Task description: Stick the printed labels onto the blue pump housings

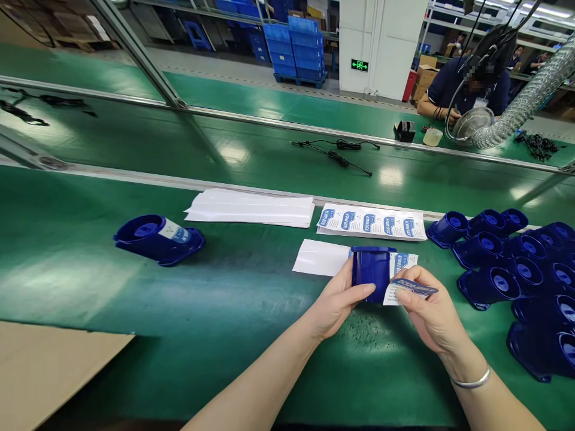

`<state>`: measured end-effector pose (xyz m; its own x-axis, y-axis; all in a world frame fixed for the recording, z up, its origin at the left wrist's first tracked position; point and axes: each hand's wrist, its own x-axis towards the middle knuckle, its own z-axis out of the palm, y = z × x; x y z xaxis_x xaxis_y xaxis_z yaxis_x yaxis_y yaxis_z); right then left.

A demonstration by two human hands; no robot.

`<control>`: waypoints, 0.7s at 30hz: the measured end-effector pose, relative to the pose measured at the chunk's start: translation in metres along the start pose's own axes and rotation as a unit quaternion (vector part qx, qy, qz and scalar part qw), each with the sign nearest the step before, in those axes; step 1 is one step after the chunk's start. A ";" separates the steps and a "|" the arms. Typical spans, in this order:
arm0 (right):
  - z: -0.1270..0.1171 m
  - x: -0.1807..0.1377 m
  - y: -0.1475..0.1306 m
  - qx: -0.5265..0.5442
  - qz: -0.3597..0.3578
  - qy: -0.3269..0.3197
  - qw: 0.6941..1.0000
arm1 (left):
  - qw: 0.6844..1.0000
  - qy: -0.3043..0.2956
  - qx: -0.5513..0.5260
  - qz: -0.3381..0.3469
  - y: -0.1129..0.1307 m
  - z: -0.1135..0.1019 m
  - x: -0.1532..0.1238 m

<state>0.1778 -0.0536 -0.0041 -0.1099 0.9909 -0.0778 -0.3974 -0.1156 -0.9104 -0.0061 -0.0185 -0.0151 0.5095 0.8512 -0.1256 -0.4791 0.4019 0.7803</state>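
My left hand (335,302) grips a smooth blue plastic cup-shaped part (372,272) at the middle of the green belt (215,311), and my right hand (426,311) pinches a thin, shiny blue-and-white sticker (415,289) right beside it at 3 o'clock. I think the sticker should go on flat and straight, pressed from one edge so no bubbles stay. More stickers sit on a sheet (372,222) at 12 o'clock, a pile of blue parts (516,275) lies at 3 o'clock, and one labelled part (157,238) lies on its side at 9 o'clock.

green bench (224,335) | blue housings (516,263), label sheets (372,222), white sheets (251,208), cardboard (45,371)
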 end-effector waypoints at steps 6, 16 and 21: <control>0.002 0.000 0.003 -0.021 0.047 0.045 0.998 | 0.999 0.026 0.028 0.002 -0.005 -0.002 0.000; 0.000 0.002 0.010 -0.028 0.057 0.061 0.996 | 0.998 0.032 0.062 0.004 -0.011 -0.008 -0.001; 0.001 0.003 0.012 -0.018 0.066 0.075 0.995 | 0.998 0.051 0.031 -0.006 -0.017 -0.011 -0.001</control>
<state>0.1716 -0.0526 -0.0144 -0.0201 0.9665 -0.2558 -0.3547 -0.2461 -0.9020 -0.0065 -0.0228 -0.0345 0.4376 0.8780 -0.1940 -0.4274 0.3929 0.8142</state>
